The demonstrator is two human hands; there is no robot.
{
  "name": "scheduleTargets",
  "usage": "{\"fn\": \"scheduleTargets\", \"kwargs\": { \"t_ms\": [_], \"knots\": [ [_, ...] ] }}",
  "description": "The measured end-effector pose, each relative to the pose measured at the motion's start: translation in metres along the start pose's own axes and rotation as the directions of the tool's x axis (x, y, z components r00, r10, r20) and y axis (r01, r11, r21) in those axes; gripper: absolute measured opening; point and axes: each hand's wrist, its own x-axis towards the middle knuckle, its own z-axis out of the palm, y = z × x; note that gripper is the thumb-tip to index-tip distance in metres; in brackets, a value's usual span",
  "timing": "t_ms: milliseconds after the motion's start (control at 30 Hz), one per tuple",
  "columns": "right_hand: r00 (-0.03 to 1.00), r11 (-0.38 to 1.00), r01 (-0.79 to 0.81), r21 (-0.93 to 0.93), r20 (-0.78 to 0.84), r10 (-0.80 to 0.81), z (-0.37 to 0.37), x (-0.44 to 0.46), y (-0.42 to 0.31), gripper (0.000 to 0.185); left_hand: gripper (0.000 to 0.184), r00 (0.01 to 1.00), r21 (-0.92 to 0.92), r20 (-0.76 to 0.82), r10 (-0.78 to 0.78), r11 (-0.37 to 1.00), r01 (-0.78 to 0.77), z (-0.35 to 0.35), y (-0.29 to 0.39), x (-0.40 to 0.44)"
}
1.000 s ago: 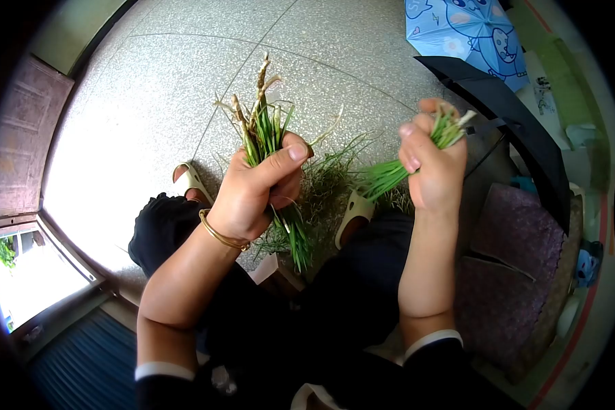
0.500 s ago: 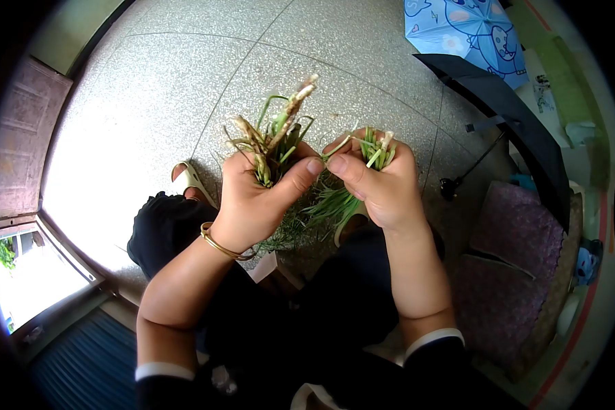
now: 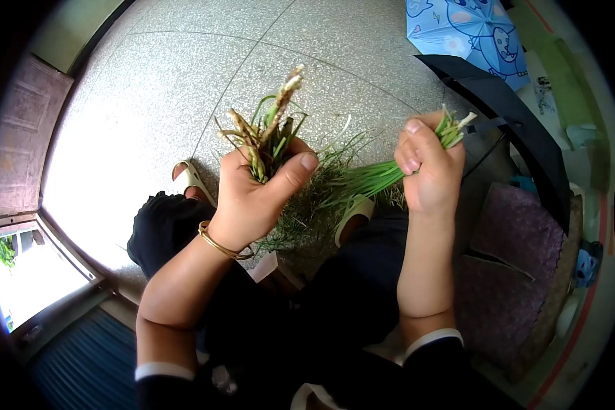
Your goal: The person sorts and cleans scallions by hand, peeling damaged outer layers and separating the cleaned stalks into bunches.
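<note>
My left hand is closed round a bunch of uncleaned chives, whose brownish, soiled root ends stick up above the fist. My right hand grips a second bunch of green chives. Pale, clean stem ends of that bunch poke out at the top, and its long leaves trail left toward the floor. Loose green chive scraps lie between my feet, partly hidden behind my left hand. The two hands are apart.
A black umbrella lies open on the right, with a light-blue patterned umbrella behind it. Nearer on the right is a purple cushioned seat. Speckled floor stretches ahead. My light sandal rests at left.
My right hand has moved right, away from the left, carrying its chives; their long leaves now show fully. The left hand stays nearly in place, its bunch shifted slightly left.
</note>
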Motion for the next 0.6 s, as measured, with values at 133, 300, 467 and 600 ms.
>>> {"fn": "scheduleTargets", "kwargs": {
  "t_ms": [133, 300, 467, 600],
  "knots": [
    [0.996, 0.998, -0.038, -0.047, -0.085, 0.034, 0.000, 0.002, -0.009, 0.010, 0.013, 0.996, -0.114, -0.051, -0.078, 0.991, 0.072, 0.001, 0.000, 0.001],
    [0.986, 0.989, -0.073, -0.125, 0.138, 0.090, -0.011, -0.001, -0.008, 0.015, 0.012, 0.991, -0.132, -0.079, -0.105, 0.987, 0.094, 0.001, -0.003, 0.002],
    [0.951, 0.984, -0.142, -0.108, 0.261, 0.166, -0.019, 0.000, -0.005, 0.015, 0.012, 0.993, -0.136, -0.074, -0.087, 0.988, 0.077, 0.001, -0.004, 0.002],
    [0.989, 0.954, 0.134, -0.268, 0.099, -0.111, 0.011, -0.007, 0.002, 0.004, 0.012, 0.993, -0.131, -0.078, -0.091, 0.988, 0.080, 0.000, -0.003, 0.002]
  ]
}}
